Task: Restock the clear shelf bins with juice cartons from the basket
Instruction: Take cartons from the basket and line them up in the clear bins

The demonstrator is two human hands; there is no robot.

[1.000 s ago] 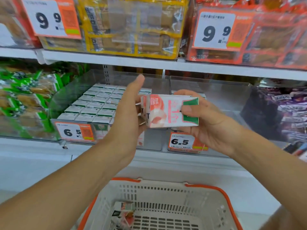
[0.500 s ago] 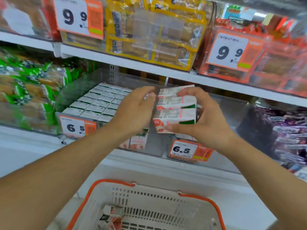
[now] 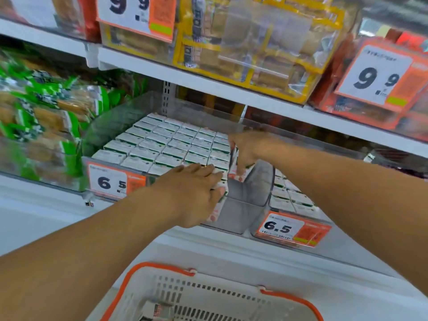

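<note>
Two hands are reaching into the clear bin (image 3: 120,126) that sits on the middle shelf (image 3: 231,93), seen from the head camera. That bin is packed with rows of juice cartons (image 3: 176,142) standing upright, white tops with green edges, filling it from the back wall almost to the front. Only its front right corner is bare. The left hand (image 3: 192,188) lies flat over the front row of cartons at that gap, fingers straight and together, pressing on their tops and side. The right hand (image 3: 249,148) reaches in just behind the gap, fingers curled down around a pink and white carton (image 3: 235,167) that it holds upright against the end of the rows; the grip is partly blurred. The hands are apart, with the bare corner between them.

On the front of the bin hangs a price tag (image 3: 111,181) reading 6.5. To the right of the bin stands a second bin (image 3: 298,230) with its own 6.5 tag and more cartons inside. Left of the bin lie green and clear bags (image 3: 34,117) of bread. On the shelf above the bin are yellow packs (image 3: 254,42) and red packs (image 3: 370,107), each with a 9.9 tag.

Below the bin, at the bottom edge, is the white basket (image 3: 208,295) with an orange rim; one carton (image 3: 157,309) lies in its near left corner.
</note>
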